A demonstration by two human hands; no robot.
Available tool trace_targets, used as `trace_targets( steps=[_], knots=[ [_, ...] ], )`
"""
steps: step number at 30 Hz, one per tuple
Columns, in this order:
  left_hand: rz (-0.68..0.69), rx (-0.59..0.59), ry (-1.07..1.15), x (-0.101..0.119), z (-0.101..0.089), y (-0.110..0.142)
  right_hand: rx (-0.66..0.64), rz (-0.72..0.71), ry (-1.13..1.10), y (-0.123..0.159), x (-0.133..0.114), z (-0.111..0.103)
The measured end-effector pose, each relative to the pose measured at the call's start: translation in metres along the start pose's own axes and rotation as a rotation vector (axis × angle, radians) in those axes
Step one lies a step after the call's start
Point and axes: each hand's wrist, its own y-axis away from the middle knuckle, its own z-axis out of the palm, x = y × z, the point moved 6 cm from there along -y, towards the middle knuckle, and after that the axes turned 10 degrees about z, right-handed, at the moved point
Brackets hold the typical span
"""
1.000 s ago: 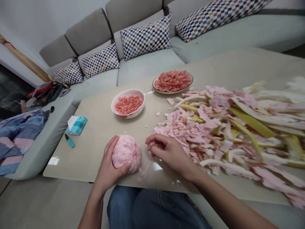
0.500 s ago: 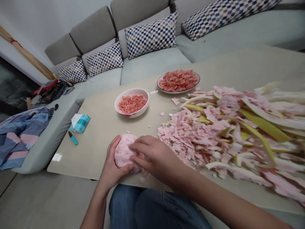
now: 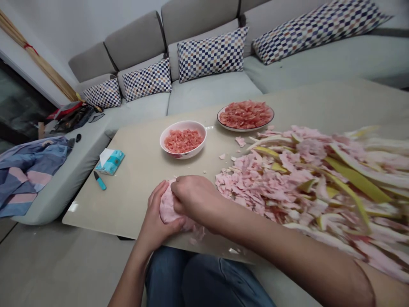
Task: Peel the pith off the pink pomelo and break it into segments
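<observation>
A peeled pink pomelo [image 3: 166,207] rests on the beige table [image 3: 134,187] near its front edge. My left hand [image 3: 156,221] cups it from the left and below, fingers wrapped round it. My right hand [image 3: 191,198] lies over its top and right side, fingers curled against the pith, hiding most of the fruit. Small pink scraps [image 3: 198,233] lie just beneath my hands.
A large heap of pink pith and yellow peel [image 3: 313,183] fills the table's right half. A white bowl [image 3: 183,150] and a plate [image 3: 246,126] of red pulp stand further back. A tissue pack [image 3: 110,161] and a teal knife [image 3: 100,181] lie at left. A sofa with checked cushions [image 3: 209,54] runs behind.
My right hand has come back from the edge of the peel heap onto the pomelo and now covers its top. My left hand has kept its hold.
</observation>
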Motion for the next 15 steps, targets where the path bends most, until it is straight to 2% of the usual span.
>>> trace_targets(
  steps=[2, 5, 8, 10, 12, 15],
  knots=[
    [0.007, 0.009, 0.0, 0.0, 0.0, 0.0, -0.038, -0.01, -0.101, 0.002, 0.008, -0.003],
    [0.005, 0.016, 0.002, 0.0, 0.0, 0.001, -0.111, 0.014, -0.455, 0.008, 0.031, -0.003],
    [-0.003, 0.005, -0.011, 0.002, -0.001, 0.002, -0.054, 0.063, -0.604, 0.021, 0.062, -0.003],
    [-0.039, -0.002, -0.051, 0.004, -0.002, 0.004, 0.034, 0.059, -0.515, 0.031, 0.079, -0.005],
    [-0.087, 0.007, -0.119, 0.009, -0.004, 0.006, 0.092, 0.067, -0.302, 0.039, 0.092, -0.005],
    [-0.125, 0.03, -0.233, 0.021, -0.004, 0.005, 0.073, 0.123, 0.013, 0.044, 0.103, -0.001]
  ],
)
